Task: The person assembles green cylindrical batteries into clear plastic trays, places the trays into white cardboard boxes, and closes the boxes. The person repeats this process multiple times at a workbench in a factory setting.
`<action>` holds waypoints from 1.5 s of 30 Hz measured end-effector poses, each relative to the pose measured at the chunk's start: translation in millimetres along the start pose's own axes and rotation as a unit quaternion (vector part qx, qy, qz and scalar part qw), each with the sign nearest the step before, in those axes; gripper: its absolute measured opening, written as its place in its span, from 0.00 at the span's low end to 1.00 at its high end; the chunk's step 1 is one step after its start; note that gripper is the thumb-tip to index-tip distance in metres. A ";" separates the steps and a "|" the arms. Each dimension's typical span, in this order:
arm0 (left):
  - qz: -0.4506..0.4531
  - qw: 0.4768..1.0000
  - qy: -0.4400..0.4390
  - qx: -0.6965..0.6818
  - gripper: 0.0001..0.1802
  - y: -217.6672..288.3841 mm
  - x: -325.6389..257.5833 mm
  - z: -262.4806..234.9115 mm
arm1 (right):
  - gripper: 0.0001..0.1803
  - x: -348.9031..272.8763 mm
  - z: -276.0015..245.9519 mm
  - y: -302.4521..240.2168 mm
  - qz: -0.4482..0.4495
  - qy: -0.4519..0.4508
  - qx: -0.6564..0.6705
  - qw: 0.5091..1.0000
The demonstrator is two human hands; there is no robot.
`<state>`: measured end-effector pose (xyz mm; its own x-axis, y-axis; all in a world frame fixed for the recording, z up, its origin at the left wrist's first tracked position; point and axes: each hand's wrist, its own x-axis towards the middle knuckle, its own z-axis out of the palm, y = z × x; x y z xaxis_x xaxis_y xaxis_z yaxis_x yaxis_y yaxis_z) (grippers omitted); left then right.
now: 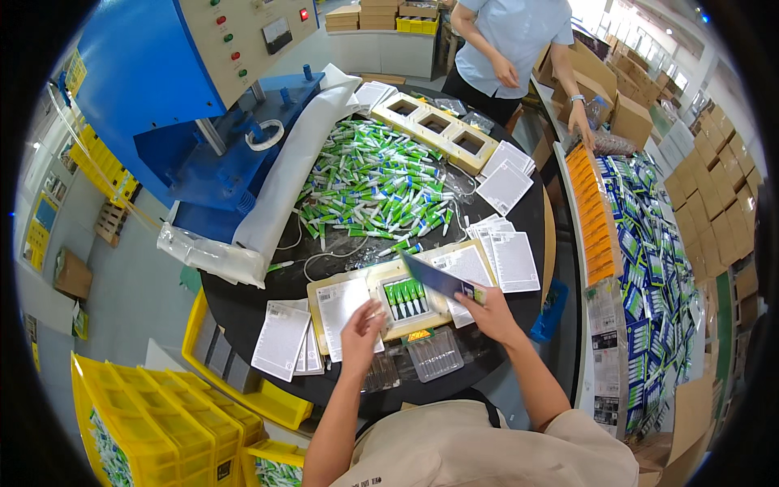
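Note:
My right hand (487, 314) grips a dark blue card (438, 276) by its lower right end, holding it tilted over a cream frame (315, 302). My left hand (363, 331) is closed, fingers curled at the frame's left part; what they hold, if anything, is hidden. Below them a white printed card (341, 305) covers the frame's left part. In the middle opening, several green tubes (404, 297) with white tips lie side by side. Another white card (466, 264) lies on the right part, partly behind the blue one. An empty clear blister (436, 355) rests before the frame.
A large pile of green-and-white tubes (373, 174) covers the dark round table (243, 280). A second cream frame (434, 126) lies beyond it. Card stacks (281, 341) flank the near frame. A blue machine (154, 65) stands left; a co-worker (511, 49) reaches toward packages (641, 243) at right.

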<state>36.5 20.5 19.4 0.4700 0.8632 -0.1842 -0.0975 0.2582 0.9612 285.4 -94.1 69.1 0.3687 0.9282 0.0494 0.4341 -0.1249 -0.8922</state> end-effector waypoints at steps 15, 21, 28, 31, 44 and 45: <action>0.217 0.858 0.125 0.448 0.16 -21.6 -57.3 -65.0 | 0.30 -29.0 126.7 54.2 -0.203 0.021 -0.493 0.846; 0.179 0.743 -0.016 0.645 0.35 -30.1 -60.3 -64.9 | 0.39 -20.2 115.6 25.1 -0.126 -0.124 -0.513 0.840; 0.159 0.738 -0.035 0.655 0.38 -29.7 -49.4 -67.8 | 0.39 28.4 105.7 30.7 -0.168 -0.046 -0.321 0.931; 0.155 0.724 -0.041 0.671 0.40 -31.0 -41.3 -66.9 | 0.39 35.0 131.5 45.5 -0.125 -0.050 -0.405 0.905; 0.164 0.699 -0.060 0.693 0.41 -34.4 -35.7 -78.3 | 0.38 37.0 145.7 51.7 -0.136 0.020 -0.385 0.913; 0.156 0.705 -0.058 0.689 0.41 -31.8 -35.3 -77.2 | 0.38 37.0 144.2 48.4 -0.122 0.015 -0.406 0.906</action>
<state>-44.7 15.3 -20.5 0.6907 0.7228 0.0221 0.6956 -0.6724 0.2530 201.5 -15.2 -37.0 0.1978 0.9544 0.2236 0.9622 -0.1454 -0.2305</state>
